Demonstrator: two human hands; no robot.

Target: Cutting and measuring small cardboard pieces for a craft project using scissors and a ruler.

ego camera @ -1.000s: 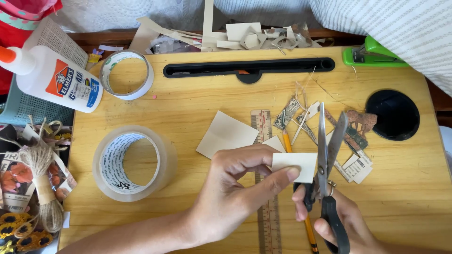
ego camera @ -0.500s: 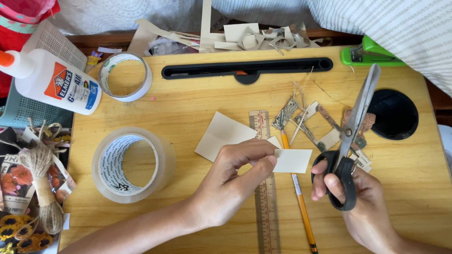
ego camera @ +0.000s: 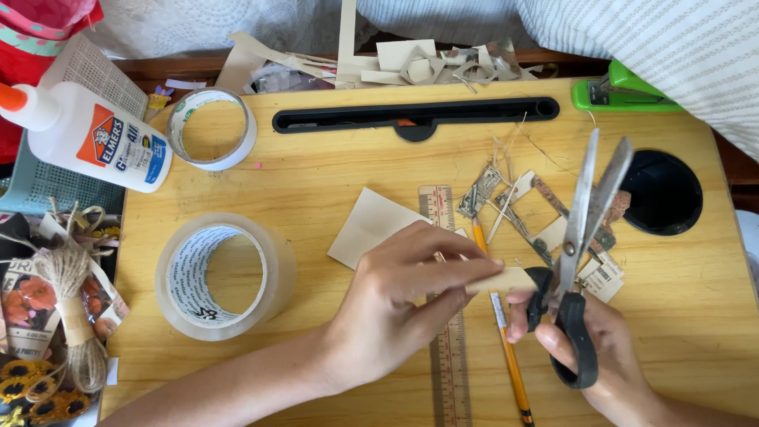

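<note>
On wooden lap desk (ego camera: 316, 174), tape rolls (ego camera: 225, 273), glue bottle (ego camera: 95, 136)

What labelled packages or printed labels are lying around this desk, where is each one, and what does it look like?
Glue bottle: top left, lying on its side; white with an orange cap and an orange-and-blue label.
Seed packet: left edge, under a twine bundle; dark with an orange flower picture.
Printed paper scraps: by the scissors in the right hand; small, white with dark print.
No screens or signs.
</note>
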